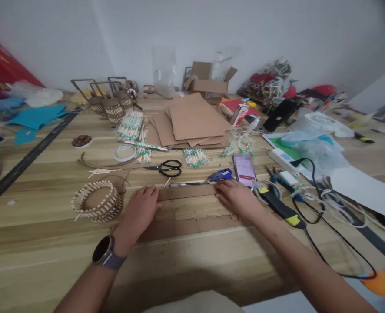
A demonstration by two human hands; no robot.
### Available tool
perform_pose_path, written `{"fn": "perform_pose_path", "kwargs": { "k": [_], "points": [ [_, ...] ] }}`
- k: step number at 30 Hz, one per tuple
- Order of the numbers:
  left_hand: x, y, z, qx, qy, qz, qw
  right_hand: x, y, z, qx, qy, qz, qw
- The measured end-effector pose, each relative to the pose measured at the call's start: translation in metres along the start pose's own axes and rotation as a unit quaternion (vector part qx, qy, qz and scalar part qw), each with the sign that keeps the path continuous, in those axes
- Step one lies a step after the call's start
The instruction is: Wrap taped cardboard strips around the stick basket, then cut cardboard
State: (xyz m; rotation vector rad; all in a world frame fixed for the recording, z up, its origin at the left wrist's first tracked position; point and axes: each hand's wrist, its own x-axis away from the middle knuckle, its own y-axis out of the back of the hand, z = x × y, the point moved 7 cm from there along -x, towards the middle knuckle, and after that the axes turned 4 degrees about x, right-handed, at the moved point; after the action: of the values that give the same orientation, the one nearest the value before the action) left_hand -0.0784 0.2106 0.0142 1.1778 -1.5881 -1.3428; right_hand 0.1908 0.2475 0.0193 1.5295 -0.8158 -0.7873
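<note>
So from the head view, both hands are working a brown cardboard strip (pixel 186 192) near the middle of the table (pixel 58 265). The left hand (pixel 142 209) is resting on its left end, the right hand (pixel 236 198) on its right end, fingers close together; can't tell whether either grip is pinching the strip or just pressing it down. A pen (pixel 189 184) is lying along its far side, and a second strip (pixel 179 229) is sitting nearer. Progress-wise, a stick-covered ring (pixel 111 204) is standing on the left, looking mostly built, imo. The held strip is showing no sticks, and bundled sticks (pixel 195 157) are waiting farther off, so I'm guessing plenty is remaining.
</note>
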Motion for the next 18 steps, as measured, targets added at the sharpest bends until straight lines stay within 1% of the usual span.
{"fn": "perform_pose_path", "kwargs": {
  "k": [2,5,10,13,16,18],
  "points": [
    [-0.008,0.0,0.005,0.011,-0.005,0.021,1.0,0.001,-0.004,0.0,-0.009,0.011,-0.001,1.0],
    [-0.008,0.0,0.007,0.041,-0.017,0.058,0.997,0.003,-0.006,0.001,-0.02,0.03,0.002,0.999],
    [0.004,0.007,0.004,0.143,-0.036,0.124,0.981,0.006,-0.002,0.002,-0.04,0.053,0.01,0.998],
    [0.017,0.016,0.008,0.234,-0.003,0.164,0.958,0.007,0.004,0.002,-0.064,0.063,0.018,0.996],
    [0.035,0.026,0.015,0.264,0.032,0.164,0.95,0.012,0.011,0.005,-0.106,0.089,0.049,0.989],
    [0.045,0.025,0.018,0.259,0.041,0.152,0.953,0.02,0.017,0.005,-0.149,0.102,0.066,0.981]
  ]
}}
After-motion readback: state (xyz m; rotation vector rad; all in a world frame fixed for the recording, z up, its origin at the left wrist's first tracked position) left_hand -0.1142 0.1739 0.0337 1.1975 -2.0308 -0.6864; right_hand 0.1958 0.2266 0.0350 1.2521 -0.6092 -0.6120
